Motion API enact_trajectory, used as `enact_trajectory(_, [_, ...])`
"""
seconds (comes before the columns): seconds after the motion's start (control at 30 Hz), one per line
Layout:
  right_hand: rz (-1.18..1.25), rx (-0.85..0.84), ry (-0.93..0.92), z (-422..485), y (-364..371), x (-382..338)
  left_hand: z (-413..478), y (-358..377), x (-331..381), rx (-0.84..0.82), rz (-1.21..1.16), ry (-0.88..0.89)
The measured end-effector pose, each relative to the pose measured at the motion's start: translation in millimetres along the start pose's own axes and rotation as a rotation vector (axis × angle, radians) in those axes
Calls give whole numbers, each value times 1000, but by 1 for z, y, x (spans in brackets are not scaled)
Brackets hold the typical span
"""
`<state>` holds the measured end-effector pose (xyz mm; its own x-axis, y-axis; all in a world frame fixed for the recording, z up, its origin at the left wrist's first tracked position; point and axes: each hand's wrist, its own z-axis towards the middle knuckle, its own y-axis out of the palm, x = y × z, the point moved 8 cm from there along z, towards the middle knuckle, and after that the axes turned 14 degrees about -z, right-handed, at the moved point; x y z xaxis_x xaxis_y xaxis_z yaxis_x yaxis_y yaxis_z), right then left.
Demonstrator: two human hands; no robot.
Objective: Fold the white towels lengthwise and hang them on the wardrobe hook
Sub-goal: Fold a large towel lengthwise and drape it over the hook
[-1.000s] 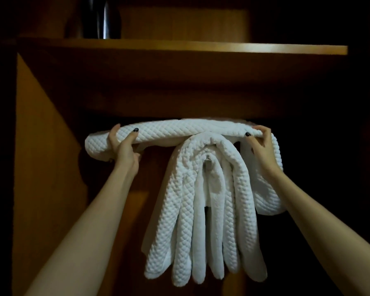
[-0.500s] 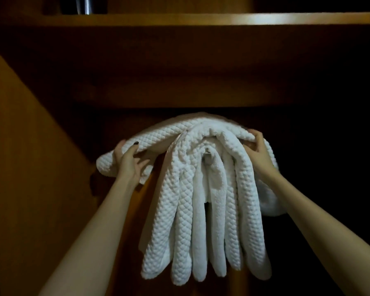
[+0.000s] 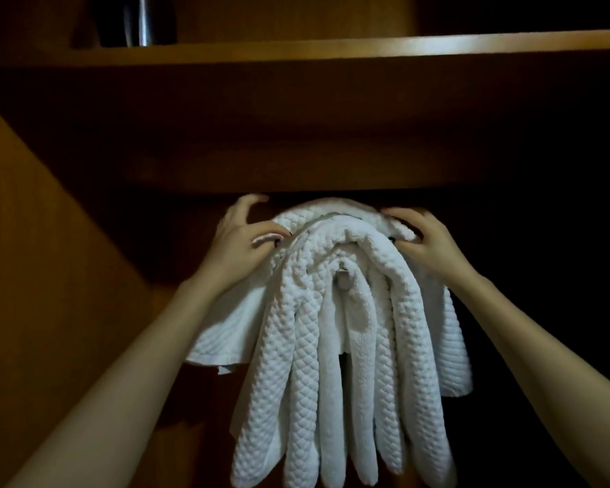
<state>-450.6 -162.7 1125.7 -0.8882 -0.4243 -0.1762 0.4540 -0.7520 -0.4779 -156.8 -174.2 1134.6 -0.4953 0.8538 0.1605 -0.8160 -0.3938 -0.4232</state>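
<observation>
Nearly finished, as judged: several white towels [image 3: 307, 382] are seen folded into long strips and draped over the wardrobe hook [image 3: 344, 281] at centre frame, ends hanging toward the bottom edge. One more, the outermost towel [image 3: 328, 207], is laid over the top of the bundle just under the shelf [image 3: 331, 47]. Its ends are seen behind the others at centre left and centre right. Whether it is caught on the hook or only resting on the other towels cannot be told, as only the hook's tip is shown.

Left hand [image 3: 240, 241]: the outermost towel is gripped at its left shoulder, thumb in front, fingers arched over and behind. Right hand [image 3: 430, 241]: fingers are curled onto the right shoulder of the same towel, which is pinched there.

Left to do, as judged: the outermost towel to be seated and evened out, then released. Its left end looks wider and looser than the tidy strips, so straightening may be needed. Whether more towels remain is not shown.

Around: a wooden side panel [image 3: 50, 276] at frame left and a dark shiny vessel [image 3: 138, 19] on the shelf at upper left, kind not told. Clearance is limited by the shelf underside close above the hands. The hook is crowded by the bundle, so slipping is a risk.
</observation>
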Motion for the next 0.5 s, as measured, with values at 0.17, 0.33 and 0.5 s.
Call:
enact_trajectory(0.17, [-92,-82,-66,13,5,3,28,20,-15,-192,180,-63])
enact_trajectory(0.33, [-251,-181,-76,25,14,5,47,22,-27,-166,115,-99])
enact_trajectory(0.5, [-408,-133,-146,34,18,8,57,31,-42,-147,158,-135])
